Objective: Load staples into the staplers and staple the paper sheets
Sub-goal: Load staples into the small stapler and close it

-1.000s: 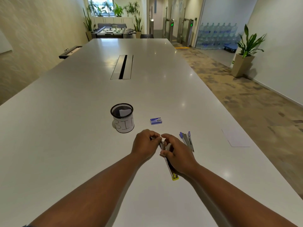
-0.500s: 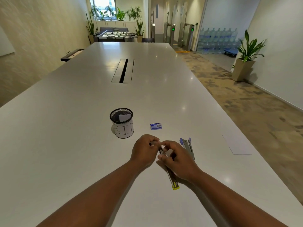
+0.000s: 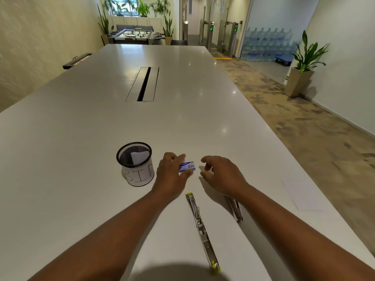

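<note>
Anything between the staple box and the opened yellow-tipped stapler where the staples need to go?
Nothing visible. The left hand pinches the staple box; the opened stapler lies on bare table nearer the person. The right hand hovers to the side, holding nothing.

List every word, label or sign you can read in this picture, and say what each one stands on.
"BIN": handwritten on the white paper wrapped round the black mesh cup.
Small blue staple box, pinched by the left hand: print too blurred to read.
Green lit signs on the far entry gates: symbols, unreadable.
</note>
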A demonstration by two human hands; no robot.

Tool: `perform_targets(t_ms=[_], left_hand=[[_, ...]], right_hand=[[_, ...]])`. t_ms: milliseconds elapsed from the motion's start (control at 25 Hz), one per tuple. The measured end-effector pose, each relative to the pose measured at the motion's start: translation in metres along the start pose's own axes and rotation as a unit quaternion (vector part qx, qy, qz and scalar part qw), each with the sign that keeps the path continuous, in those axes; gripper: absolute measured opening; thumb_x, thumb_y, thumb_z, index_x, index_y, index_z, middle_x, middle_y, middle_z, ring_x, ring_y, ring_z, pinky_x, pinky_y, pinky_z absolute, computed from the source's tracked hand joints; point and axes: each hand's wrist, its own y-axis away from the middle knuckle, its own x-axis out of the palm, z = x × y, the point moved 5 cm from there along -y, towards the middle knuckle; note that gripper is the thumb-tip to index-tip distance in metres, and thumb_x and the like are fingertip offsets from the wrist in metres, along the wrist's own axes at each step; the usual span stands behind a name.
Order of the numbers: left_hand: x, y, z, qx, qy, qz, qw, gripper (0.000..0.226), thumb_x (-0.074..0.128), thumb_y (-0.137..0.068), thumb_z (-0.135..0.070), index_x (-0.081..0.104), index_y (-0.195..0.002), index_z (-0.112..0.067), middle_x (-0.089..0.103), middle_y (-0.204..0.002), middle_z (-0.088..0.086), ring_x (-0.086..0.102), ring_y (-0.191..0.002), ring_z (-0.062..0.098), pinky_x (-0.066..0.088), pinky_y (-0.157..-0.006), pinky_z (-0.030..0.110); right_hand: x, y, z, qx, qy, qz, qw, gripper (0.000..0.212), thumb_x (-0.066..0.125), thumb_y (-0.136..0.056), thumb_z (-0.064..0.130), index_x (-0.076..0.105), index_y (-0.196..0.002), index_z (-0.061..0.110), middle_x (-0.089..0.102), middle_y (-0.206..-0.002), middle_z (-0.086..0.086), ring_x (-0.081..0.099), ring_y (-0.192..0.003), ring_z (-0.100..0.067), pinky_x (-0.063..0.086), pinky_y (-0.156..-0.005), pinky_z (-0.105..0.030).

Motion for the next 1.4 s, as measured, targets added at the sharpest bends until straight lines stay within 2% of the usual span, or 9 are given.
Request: perform_targets(t_ms=[240,440,600,840,1000,1080,1160,1240,1400], left_hand=[[0.007,-0.011,0.002,0.036,0.002,0.011,0.999,0.033,0.074,-0.085,-0.037,0.073,-0.118,-0.033,0.047,-0.099,-0.008,0.054,-0.092,0.018,0.044,-0.083,0.034],[0.009,-0.011,0.002,0.055,0.020,0.014,0.998,0.029,0.074,-0.087,-0.028,0.074,-0.116,-0.024,0.053,-0.099,-0.006,0.055,-0.093,0.016,0.046,-0.078,0.032],[0.009,-0.009,0.002,0.063,0.029,0.024,0.997,0.027,0.073,-0.088,-0.023,0.074,-0.115,-0.023,0.057,-0.100,-0.005,0.055,-0.097,0.016,0.047,-0.082,0.033],[0.008,-0.008,-0.001,0.050,0.033,0.012,0.998,0.026,0.073,-0.088,-0.020,0.074,-0.115,-0.021,0.057,-0.097,-0.004,0.054,-0.096,0.017,0.047,-0.084,0.035],[0.008,-0.009,0.001,0.040,0.035,0.019,0.998,0.027,0.072,-0.089,-0.023,0.073,-0.116,-0.021,0.056,-0.099,-0.006,0.054,-0.099,0.018,0.047,-0.085,0.034],[0.009,-0.009,0.001,0.040,0.034,0.019,0.998,0.027,0.072,-0.089,-0.023,0.073,-0.116,-0.022,0.055,-0.098,-0.007,0.054,-0.098,0.018,0.045,-0.084,0.033],[0.008,-0.008,0.000,0.040,0.035,0.017,0.998,0.026,0.072,-0.088,-0.023,0.073,-0.114,-0.022,0.055,-0.097,-0.006,0.054,-0.095,0.017,0.045,-0.082,0.033],[0.008,-0.008,0.000,0.043,0.036,0.015,0.998,0.024,0.071,-0.088,-0.023,0.074,-0.112,-0.022,0.056,-0.097,-0.004,0.054,-0.094,0.018,0.047,-0.082,0.036],[0.007,-0.008,-0.001,0.050,0.035,0.017,0.998,0.023,0.071,-0.088,-0.023,0.074,-0.111,-0.021,0.056,-0.097,-0.003,0.055,-0.094,0.018,0.049,-0.082,0.039]], right_hand=[[0.025,-0.035,-0.017,0.005,-0.075,0.098,0.992,0.055,0.079,-0.086,0.030,0.059,-0.137,0.024,0.069,-0.113,0.004,0.063,-0.103,-0.017,0.054,-0.092,-0.039],[0.030,-0.043,-0.024,-0.014,-0.117,0.093,0.989,0.034,0.082,-0.082,0.033,0.074,-0.114,0.028,0.069,-0.093,0.010,0.062,-0.084,-0.011,0.055,-0.082,-0.042],[0.028,-0.041,-0.022,-0.009,-0.126,0.079,0.989,0.027,0.082,-0.081,0.032,0.076,-0.107,0.026,0.075,-0.094,0.006,0.066,-0.085,-0.013,0.056,-0.080,-0.039],[0.024,-0.041,-0.028,0.014,-0.125,0.091,0.988,0.021,0.080,-0.083,0.022,0.076,-0.104,0.023,0.075,-0.094,0.003,0.066,-0.087,-0.017,0.054,-0.082,-0.038],[0.023,-0.041,-0.027,0.014,-0.143,0.110,0.984,0.031,0.080,-0.083,0.028,0.071,-0.113,0.025,0.070,-0.098,0.004,0.063,-0.085,-0.014,0.052,-0.079,-0.032],[0.022,-0.043,-0.026,0.018,-0.162,0.099,0.982,0.023,0.076,-0.086,0.025,0.071,-0.109,0.026,0.070,-0.097,0.003,0.062,-0.084,-0.014,0.051,-0.077,-0.031],[0.020,-0.044,-0.027,0.031,-0.168,0.081,0.982,0.012,0.069,-0.087,0.014,0.072,-0.095,0.024,0.071,-0.093,0.002,0.062,-0.082,-0.016,0.052,-0.076,-0.034],[0.019,-0.043,-0.028,0.053,-0.164,0.072,0.982,0.016,0.064,-0.086,0.008,0.071,-0.084,0.022,0.072,-0.089,0.001,0.063,-0.081,-0.018,0.052,-0.076,-0.034],[0.021,-0.045,-0.029,0.086,-0.159,0.067,0.981,0.014,0.065,-0.088,0.018,0.072,-0.081,0.007,0.073,-0.081,-0.005,0.060,-0.071,-0.016,0.051,-0.067,-0.035]])
